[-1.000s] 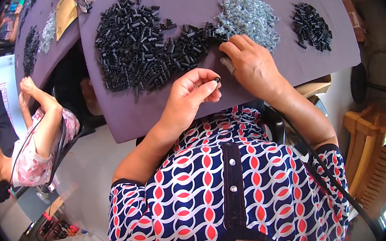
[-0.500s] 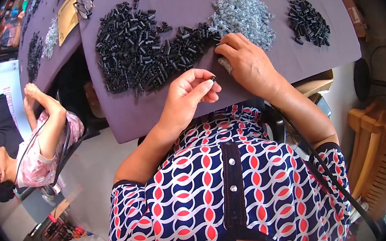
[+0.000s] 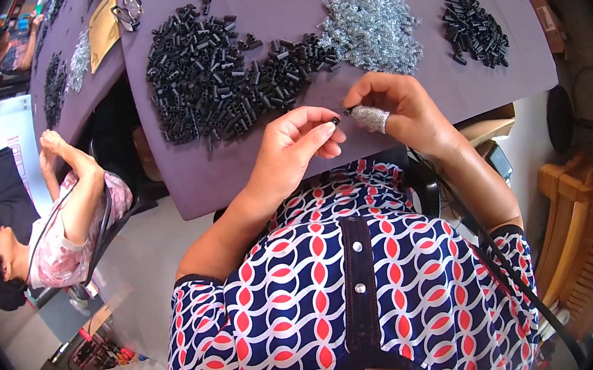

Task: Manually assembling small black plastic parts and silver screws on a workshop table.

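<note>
My left hand pinches a small black tube-shaped piece between thumb and forefinger. Close on its right, my right hand has finger and thumb together on a tiny dark piece, too small to make out fully. A silver-grey wrap covers the right thumb. The two pieces are near each other but apart, just above the table's near edge. Beyond my hands spreads a big heap of short black plastic tubes. To its right is a mound of small shiny silvery pieces.
A smaller heap of black tubes lies at the right of the purple-grey table. At far left, a seated person works at a neighbouring table holding similar heaps, a brown envelope and glasses. Wooden furniture stands at right.
My right hand has come back from the edge of the silvery mound toward my left hand, now with a tiny dark piece at its fingertips. The left hand has barely moved.
</note>
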{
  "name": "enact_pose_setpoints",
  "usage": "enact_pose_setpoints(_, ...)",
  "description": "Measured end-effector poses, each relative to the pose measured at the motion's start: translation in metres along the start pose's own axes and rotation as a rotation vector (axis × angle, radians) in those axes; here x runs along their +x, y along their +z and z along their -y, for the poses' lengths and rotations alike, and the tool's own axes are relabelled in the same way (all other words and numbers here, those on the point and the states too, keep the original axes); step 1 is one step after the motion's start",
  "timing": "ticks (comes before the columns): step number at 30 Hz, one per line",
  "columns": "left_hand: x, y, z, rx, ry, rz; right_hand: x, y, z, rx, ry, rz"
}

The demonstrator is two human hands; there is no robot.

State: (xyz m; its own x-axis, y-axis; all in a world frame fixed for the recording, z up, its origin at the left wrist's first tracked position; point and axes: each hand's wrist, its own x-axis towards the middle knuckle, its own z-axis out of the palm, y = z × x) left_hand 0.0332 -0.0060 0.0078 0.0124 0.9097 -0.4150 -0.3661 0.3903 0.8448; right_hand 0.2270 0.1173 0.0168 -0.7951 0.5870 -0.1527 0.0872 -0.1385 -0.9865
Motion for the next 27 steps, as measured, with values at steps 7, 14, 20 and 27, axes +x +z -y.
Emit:
enact_pose_setpoints(7, 0.001, 0.005, -0.002, 0.079, 0.03, 0.023, 0.001, -0.001, -0.008, 0.227, 0.059, 0.116)
enact_pose_setpoints(14, 0.0, 0.007, -0.001, 0.103, 0.037, 0.019, 0.0, -0.001, -0.013, 0.23, 0.051, 0.102)
enact_pose_setpoints(20, 0.0, 0.006, -0.002, 0.089, 0.023, 0.026, 0.0, -0.001, -0.015, 0.223, 0.017, 0.093)
enact_pose_setpoints(27, -0.001, 0.003, 0.0, 0.047, -0.009, 0.027, 0.002, 0.0, -0.001, -0.133, -0.142, 0.079)
